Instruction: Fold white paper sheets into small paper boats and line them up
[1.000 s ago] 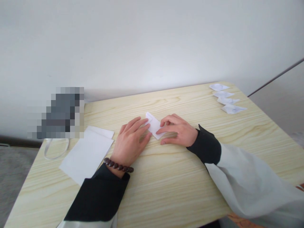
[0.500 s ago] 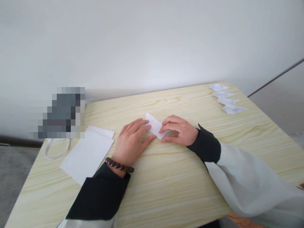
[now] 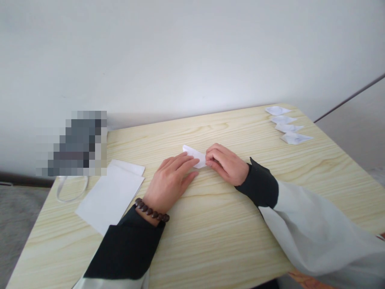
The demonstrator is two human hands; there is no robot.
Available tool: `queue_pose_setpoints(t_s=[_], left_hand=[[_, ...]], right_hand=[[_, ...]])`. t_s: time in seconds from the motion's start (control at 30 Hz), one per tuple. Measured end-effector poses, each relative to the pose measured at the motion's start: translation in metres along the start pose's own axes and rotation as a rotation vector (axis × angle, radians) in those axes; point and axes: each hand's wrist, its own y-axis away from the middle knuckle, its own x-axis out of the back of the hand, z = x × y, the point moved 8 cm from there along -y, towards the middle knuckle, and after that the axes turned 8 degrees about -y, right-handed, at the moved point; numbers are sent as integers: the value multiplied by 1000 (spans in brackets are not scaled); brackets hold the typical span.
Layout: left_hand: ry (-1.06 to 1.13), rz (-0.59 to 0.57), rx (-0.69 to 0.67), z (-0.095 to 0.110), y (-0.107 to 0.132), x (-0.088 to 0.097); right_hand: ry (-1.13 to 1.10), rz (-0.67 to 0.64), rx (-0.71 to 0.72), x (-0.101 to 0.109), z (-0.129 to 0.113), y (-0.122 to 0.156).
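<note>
1. Spreading across the view, the wooden table (image 3: pixel 210 241) is bearing everything. Its smooth top is probably giving paper little grip, so a sideways push could be sending a light sheet sliding.
2. The stack of white sheets (image 3: pixel 110 196) is lying at the left, just beside the left sleeve. A sweep of that sleeve could be nudging it toward the table's near edge.
3. A blurred patch (image 3: pixel 73 144) is sitting at the far left corner, with a white loop (image 3: pixel 72 188) lying below it. I cannot tell whether this is a bag. No open container is showing, and nothing is showing inside anything.
4. The left hand (image 3: pixel 168 182) is lying flat, fingers stretched out and close together. Its tips are touching the near side of the small folded paper (image 3: pixel 195 154).
5. The right hand (image 3: pixel 227 162) is curling narrow, its fingertips bunching on that paper's right end and pinching it.
6. Four folded pieces (image 3: pixel 285 124) are lying in a row at the far right corner, well apart from both hands. They are sitting near the edge, where a draught could be tipping them off.
7. The small folded paper is resting at the table's middle, between the two hands. Uneven pressure from the hands could be shifting it and skewing a crease.
8. A bead bracelet (image 3: pixel 152 210) is circling the left wrist, clear of the paper.
</note>
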Motion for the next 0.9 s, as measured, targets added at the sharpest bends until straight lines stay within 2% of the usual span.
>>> queue_pose_setpoints(t_s=[0.17, 0.37, 0.5, 0.67, 0.77, 0.9], left_hand=[[-82, 14, 72, 0, -3, 1], [-63, 41, 116, -1, -3, 5], [-63, 18, 74, 2, -2, 3], [-104, -43, -25, 16, -1, 3], [-141, -57, -53, 23, 0, 5], [-187, -48, -55, 30, 1, 9]], right_hand=[[-24, -23, -30, -3, 2, 0], [-13, 32, -30, 2, 3, 3], [42, 71, -142, 5, 13, 4], [76, 120, -281, 8, 25, 4], [96, 189, -320, 11, 29, 6], [145, 209, -324, 12, 30, 8]])
